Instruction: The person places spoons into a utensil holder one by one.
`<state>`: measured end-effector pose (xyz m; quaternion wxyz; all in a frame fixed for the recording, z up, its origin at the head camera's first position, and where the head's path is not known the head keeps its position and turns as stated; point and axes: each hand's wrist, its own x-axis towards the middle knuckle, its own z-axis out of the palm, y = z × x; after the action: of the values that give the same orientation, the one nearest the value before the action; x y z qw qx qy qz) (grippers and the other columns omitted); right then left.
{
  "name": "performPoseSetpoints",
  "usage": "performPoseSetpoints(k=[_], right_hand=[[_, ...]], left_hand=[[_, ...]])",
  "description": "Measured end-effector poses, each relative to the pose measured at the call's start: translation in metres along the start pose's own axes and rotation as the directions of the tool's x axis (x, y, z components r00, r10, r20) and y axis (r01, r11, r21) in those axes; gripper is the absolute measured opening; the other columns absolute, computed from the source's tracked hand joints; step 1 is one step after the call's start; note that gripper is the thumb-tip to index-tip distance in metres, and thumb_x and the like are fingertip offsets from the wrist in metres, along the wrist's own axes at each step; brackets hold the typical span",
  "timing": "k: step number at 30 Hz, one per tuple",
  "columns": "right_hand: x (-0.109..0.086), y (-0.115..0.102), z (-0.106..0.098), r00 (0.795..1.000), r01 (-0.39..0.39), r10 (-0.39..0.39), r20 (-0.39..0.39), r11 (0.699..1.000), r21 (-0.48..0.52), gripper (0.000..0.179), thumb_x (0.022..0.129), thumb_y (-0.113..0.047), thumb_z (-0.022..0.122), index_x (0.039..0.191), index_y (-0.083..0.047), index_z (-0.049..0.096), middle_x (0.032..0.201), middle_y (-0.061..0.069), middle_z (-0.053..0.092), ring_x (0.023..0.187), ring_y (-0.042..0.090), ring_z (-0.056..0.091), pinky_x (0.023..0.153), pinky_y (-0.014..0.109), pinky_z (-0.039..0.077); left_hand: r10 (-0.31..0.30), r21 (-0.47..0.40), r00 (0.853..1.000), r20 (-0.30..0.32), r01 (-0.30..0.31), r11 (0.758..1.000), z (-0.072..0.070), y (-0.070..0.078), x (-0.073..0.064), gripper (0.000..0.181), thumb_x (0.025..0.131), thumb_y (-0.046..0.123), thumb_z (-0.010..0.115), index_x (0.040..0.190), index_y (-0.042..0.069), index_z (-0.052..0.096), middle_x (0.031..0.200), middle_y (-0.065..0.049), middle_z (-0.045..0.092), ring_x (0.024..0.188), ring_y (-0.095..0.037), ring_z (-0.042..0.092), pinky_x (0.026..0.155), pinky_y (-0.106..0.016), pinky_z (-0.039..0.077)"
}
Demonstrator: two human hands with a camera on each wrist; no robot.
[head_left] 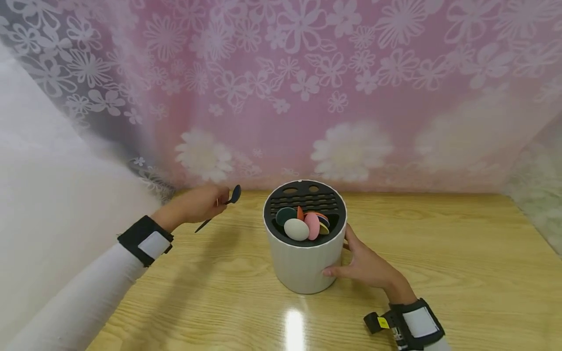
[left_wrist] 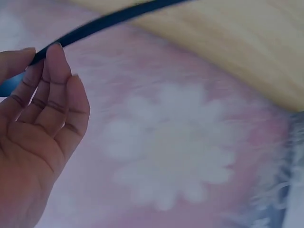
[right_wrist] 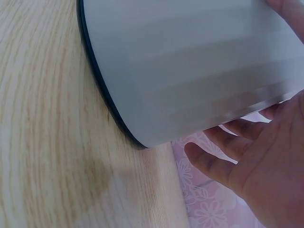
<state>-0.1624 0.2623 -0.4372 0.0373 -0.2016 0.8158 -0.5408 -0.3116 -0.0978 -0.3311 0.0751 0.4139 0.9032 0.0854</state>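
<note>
My left hand [head_left: 202, 204] pinches a dark blue spoon [head_left: 236, 194] by its handle, left of the utensil holder and above the table. In the left wrist view, the thumb and fingertips meet on the thin spoon handle [left_wrist: 111, 20]. A round white utensil holder [head_left: 303, 268] with a black slotted top stands upright at the middle. White [head_left: 296, 229], pink [head_left: 312, 226] and dark green [head_left: 286, 216] oval utensil ends show in its front opening, with orange and yellow ones among them. My right hand [head_left: 366, 265] holds the holder's right side, thumb in front and fingers behind.
The holder stands on a light wood-grain table [head_left: 439, 253]. A pink flowered curtain [head_left: 272, 122] hangs along the table's back edge. To the left is a pale surface [head_left: 52, 170]. Each wrist wears a black strap [head_left: 145, 241].
</note>
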Motion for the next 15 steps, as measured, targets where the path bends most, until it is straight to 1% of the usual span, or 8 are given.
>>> performPoseSetpoints(k=[2, 5, 6, 7, 10, 12, 13, 15], right_hand=[[-0.001, -0.009, 0.000, 1.000, -0.001, 0.001, 0.005, 1.000, 0.009, 0.114, 0.069, -0.023, 0.076, 0.141, -0.038, -0.010, 0.152, 0.005, -0.005, 0.132, 0.032, 0.009, 0.097, 0.070, 0.022], [-0.002, -0.018, 0.000, 1.000, -0.005, 0.005, 0.008, 1.000, 0.014, 0.113, 0.070, -0.021, 0.076, 0.142, -0.037, -0.010, 0.152, 0.009, -0.005, 0.132, 0.033, 0.010, 0.097, 0.069, 0.022], [-0.002, -0.015, 0.000, 1.000, -0.003, 0.003, 0.005, 1.000, 0.010, 0.114, 0.070, -0.021, 0.076, 0.142, -0.037, -0.010, 0.152, 0.007, -0.005, 0.132, 0.032, 0.010, 0.097, 0.069, 0.023], [-0.002, -0.017, 0.000, 1.000, -0.005, 0.005, 0.004, 1.000, 0.006, 0.113, 0.070, -0.021, 0.076, 0.142, -0.037, -0.010, 0.152, 0.007, -0.005, 0.132, 0.032, 0.010, 0.097, 0.069, 0.023], [-0.003, -0.017, 0.000, 1.000, -0.007, 0.007, 0.000, 1.000, -0.001, 0.113, 0.070, -0.021, 0.076, 0.142, -0.037, -0.010, 0.152, 0.008, -0.004, 0.132, 0.031, 0.011, 0.098, 0.068, 0.024], [-0.003, -0.013, -0.001, 1.000, -0.008, 0.008, -0.006, 1.000, -0.007, 0.113, 0.070, -0.022, 0.076, 0.142, -0.037, -0.010, 0.152, 0.007, -0.004, 0.132, 0.031, 0.011, 0.097, 0.068, 0.024], [-0.003, -0.014, 0.000, 1.000, -0.012, 0.012, -0.006, 1.000, -0.010, 0.113, 0.070, -0.022, 0.076, 0.142, -0.037, -0.010, 0.152, 0.008, -0.003, 0.132, 0.031, 0.010, 0.098, 0.068, 0.023], [-0.001, -0.004, 0.001, 1.000, -0.016, 0.016, -0.012, 1.000, -0.017, 0.114, 0.069, -0.024, 0.077, 0.142, -0.038, -0.009, 0.152, 0.006, -0.003, 0.132, 0.030, 0.010, 0.098, 0.068, 0.023]], left_hand=[[0.027, -0.016, 1.000, -0.013, -0.027, 1.000, -0.012, 0.018, -0.007, 0.004, 0.088, 0.017, 0.055, 0.089, 0.014, 0.052, 0.077, -0.001, 0.058, 0.061, -0.008, 0.051, 0.053, -0.030, 0.046], [0.084, -0.050, 0.996, -0.032, -0.085, 0.995, -0.028, 0.045, -0.016, 0.004, 0.089, 0.021, 0.055, 0.091, 0.018, 0.053, 0.080, 0.002, 0.060, 0.068, -0.005, 0.054, 0.057, -0.031, 0.050], [0.103, -0.064, 0.994, -0.040, -0.106, 0.992, -0.033, 0.054, -0.019, 0.004, 0.089, 0.021, 0.055, 0.092, 0.018, 0.053, 0.081, 0.003, 0.060, 0.070, -0.005, 0.054, 0.059, -0.031, 0.050], [0.125, -0.081, 0.991, -0.051, -0.129, 0.988, -0.038, 0.063, -0.021, 0.004, 0.089, 0.021, 0.055, 0.092, 0.019, 0.053, 0.082, 0.004, 0.060, 0.071, -0.004, 0.055, 0.061, -0.031, 0.051], [0.164, -0.119, 0.981, -0.098, -0.176, 0.977, -0.053, 0.090, -0.027, 0.004, 0.088, 0.022, 0.056, 0.091, 0.020, 0.053, 0.082, 0.006, 0.060, 0.074, -0.001, 0.055, 0.065, -0.031, 0.052], [0.190, -0.166, 0.973, -0.132, -0.211, 0.963, -0.062, 0.106, -0.028, 0.005, 0.088, 0.021, 0.056, 0.091, 0.019, 0.053, 0.082, 0.005, 0.062, 0.076, -0.002, 0.056, 0.067, -0.032, 0.052], [0.201, -0.189, 0.968, -0.149, -0.227, 0.955, -0.066, 0.113, -0.030, 0.005, 0.088, 0.021, 0.056, 0.091, 0.018, 0.054, 0.082, 0.004, 0.062, 0.076, -0.002, 0.056, 0.068, -0.033, 0.052], [0.223, -0.245, 0.958, -0.180, -0.263, 0.933, -0.074, 0.126, -0.032, 0.007, 0.088, 0.020, 0.056, 0.093, 0.016, 0.055, 0.082, 0.002, 0.063, 0.076, -0.004, 0.058, 0.068, -0.033, 0.052]])
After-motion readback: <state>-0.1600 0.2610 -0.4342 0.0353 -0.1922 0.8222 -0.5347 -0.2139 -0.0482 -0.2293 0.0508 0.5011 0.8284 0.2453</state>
